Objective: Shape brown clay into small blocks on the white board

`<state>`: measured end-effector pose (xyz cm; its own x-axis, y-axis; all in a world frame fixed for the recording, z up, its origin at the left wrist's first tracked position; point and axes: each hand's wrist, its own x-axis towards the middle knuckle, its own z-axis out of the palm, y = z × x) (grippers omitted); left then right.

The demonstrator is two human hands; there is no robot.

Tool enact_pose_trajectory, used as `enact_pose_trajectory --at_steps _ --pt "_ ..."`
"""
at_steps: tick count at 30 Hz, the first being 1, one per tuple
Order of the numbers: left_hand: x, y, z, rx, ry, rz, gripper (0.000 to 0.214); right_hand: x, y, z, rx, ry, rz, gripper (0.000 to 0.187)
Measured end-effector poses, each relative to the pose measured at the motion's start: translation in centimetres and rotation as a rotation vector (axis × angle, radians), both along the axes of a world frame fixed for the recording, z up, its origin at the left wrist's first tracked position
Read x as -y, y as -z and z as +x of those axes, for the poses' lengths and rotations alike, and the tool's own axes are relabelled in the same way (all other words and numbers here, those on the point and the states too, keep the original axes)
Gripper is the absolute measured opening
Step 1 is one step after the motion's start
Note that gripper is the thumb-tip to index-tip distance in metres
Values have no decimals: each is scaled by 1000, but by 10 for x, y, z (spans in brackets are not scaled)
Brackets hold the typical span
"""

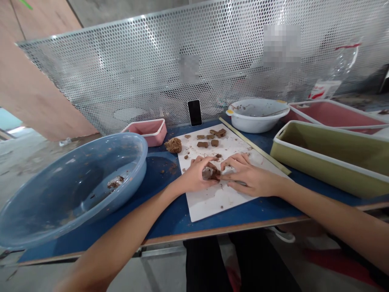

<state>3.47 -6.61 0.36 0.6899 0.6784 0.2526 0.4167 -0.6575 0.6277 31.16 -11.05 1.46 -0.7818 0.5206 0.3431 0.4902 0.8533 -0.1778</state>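
Both my hands rest on a white board (pixel 212 198) on the blue table. My left hand (pixel 196 176) is curled round a brown clay lump (pixel 211 173), fingers closed on it. My right hand (pixel 249 176) pinches the same lump from the right, and a thin tool shows under its fingers. Several small brown clay pieces (pixel 208 140) lie at the board's far end. A rough clay ball (pixel 174 144) sits just off the board's left corner.
A large blue plastic basin (pixel 45 202) with clay scraps stands at the left. A pink tray (pixel 152 130), a phone (pixel 195 112) leaning on the perforated metal screen, a white bowl (pixel 257 119), a wooden stick (pixel 255 147), an olive tray (pixel 328 162) and a red tray (pixel 334 113) surround the board.
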Motion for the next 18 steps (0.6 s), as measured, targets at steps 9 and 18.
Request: enact_pose_trajectory --at_steps 9,18 --pt "2 -5 1 -18 -19 -39 79 -2 4 5 -20 -8 33 42" --pt "0 -4 1 -10 -24 -54 79 -2 6 3 -4 0 12 42"
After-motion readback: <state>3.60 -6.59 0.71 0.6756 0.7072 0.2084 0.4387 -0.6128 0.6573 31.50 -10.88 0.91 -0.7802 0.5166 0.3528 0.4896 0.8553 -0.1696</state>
